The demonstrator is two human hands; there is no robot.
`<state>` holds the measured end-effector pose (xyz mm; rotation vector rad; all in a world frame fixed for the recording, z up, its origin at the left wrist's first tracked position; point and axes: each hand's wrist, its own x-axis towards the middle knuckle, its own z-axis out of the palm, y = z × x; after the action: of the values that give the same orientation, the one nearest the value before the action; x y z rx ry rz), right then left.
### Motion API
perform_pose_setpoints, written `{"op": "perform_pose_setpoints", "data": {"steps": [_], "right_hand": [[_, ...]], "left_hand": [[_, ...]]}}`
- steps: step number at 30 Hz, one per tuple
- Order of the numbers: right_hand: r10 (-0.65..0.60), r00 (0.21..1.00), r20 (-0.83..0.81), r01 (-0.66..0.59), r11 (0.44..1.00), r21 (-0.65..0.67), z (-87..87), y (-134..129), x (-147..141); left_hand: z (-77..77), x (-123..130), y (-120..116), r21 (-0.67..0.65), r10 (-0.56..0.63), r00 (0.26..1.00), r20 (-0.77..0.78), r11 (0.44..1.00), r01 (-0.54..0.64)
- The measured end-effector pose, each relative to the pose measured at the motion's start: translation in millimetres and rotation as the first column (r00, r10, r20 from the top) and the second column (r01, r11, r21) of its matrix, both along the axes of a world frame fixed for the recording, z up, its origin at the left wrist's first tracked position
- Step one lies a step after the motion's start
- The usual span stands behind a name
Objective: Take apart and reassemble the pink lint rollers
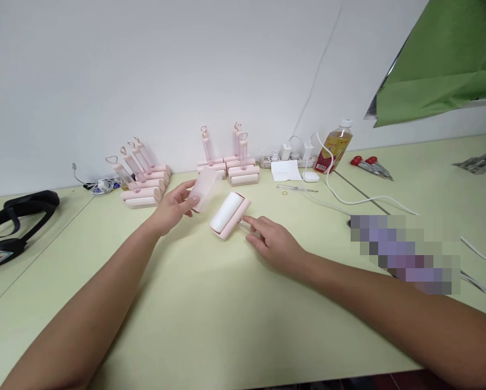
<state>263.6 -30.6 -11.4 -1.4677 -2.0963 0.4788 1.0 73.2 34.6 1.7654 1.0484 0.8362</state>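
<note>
A pink lint roller (228, 214) with a white roll lies tilted in the middle of the pale green table. Its clear handle is in my right hand (276, 242), the fingers closed around it. My left hand (178, 206) pinches a translucent pale pink cover (205, 188) between thumb and fingers, apart from the roller and up to its left. The white roll faces up, uncovered. My right fingers hide most of the handle.
More pink lint rollers stand at the back left (141, 195) and back middle (243, 174). A power strip (265, 162) with white cables, a drink bottle (334, 146), a pen (295, 188) and red-ended tools (370, 165) lie behind. A black headset (24, 216) rests at left.
</note>
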Motion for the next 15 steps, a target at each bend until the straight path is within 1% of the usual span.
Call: {"op": "perform_pose_setpoints", "data": {"steps": [2, 3, 4, 6, 7, 9, 10, 11, 12, 13, 14, 15], "right_hand": [[0.001, 1.0, -0.004, -0.001, 1.0, 0.008, -1.0, 0, 1], [0.002, 1.0, -0.003, -0.002, 1.0, 0.011, -1.8, 0, 1], [0.002, 1.0, 0.0, -0.002, 1.0, 0.013, -2.5, 1, 2], [-0.005, 1.0, 0.009, 0.004, 1.0, 0.01, -3.6, 1, 3], [-0.008, 1.0, 0.012, 0.008, 1.0, 0.006, -3.9, 1, 3], [-0.011, 1.0, 0.004, 0.011, 1.0, -0.004, -3.9, 2, 3], [-0.012, 1.0, -0.01, 0.012, 1.0, -0.011, -3.9, 2, 3], [-0.015, 0.999, -0.032, 0.014, 1.0, -0.02, -4.0, 2, 2], [-0.026, 0.998, -0.065, 0.024, 0.999, -0.032, -4.3, 3, 2], [-0.045, 0.993, -0.111, 0.04, 0.998, -0.052, -4.6, 4, 2], [-0.071, 0.982, -0.173, 0.057, 0.995, -0.082, -5.0, 4, 1], [-0.096, 0.962, -0.254, 0.066, 0.99, -0.124, -5.4, 5, 1]], "left_hand": [[-5.8, 9, -7, -0.061, -0.123, 0.992, -0.025, 0.991, 0.122], [-8.7, 15, -11, -0.105, -0.208, 0.977, -0.037, 0.973, 0.203], [-11.1, 20, -15, -0.136, -0.259, 0.966, -0.024, 0.958, 0.254], [-13.6, 27, -21, -0.18, -0.314, 0.949, 0.017, 0.933, 0.312], [-13.5, 29, -23, -0.184, -0.324, 0.946, 0.022, 0.929, 0.322], [-11.7, 29, -23, -0.156, -0.333, 0.942, -0.045, 0.934, 0.323], [-10.4, 28, -23, -0.117, -0.316, 0.942, -0.116, 0.946, 0.303], [-9.3, 27, -23, -0.061, -0.272, 0.942, -0.197, 0.962, 0.266], [-8.4, 28, -24, 0.017, -0.203, 0.94, -0.274, 0.976, 0.215], [-8.0, 29, -25, 0.114, -0.125, 0.931, -0.343, 0.978, 0.173], [-8.1, 32, -28, 0.224, -0.053, 0.915, -0.4, 0.963, 0.153], [-8.6, 36, -31, 0.331, 0.003, 0.892, -0.452, 0.929, 0.165]]}}
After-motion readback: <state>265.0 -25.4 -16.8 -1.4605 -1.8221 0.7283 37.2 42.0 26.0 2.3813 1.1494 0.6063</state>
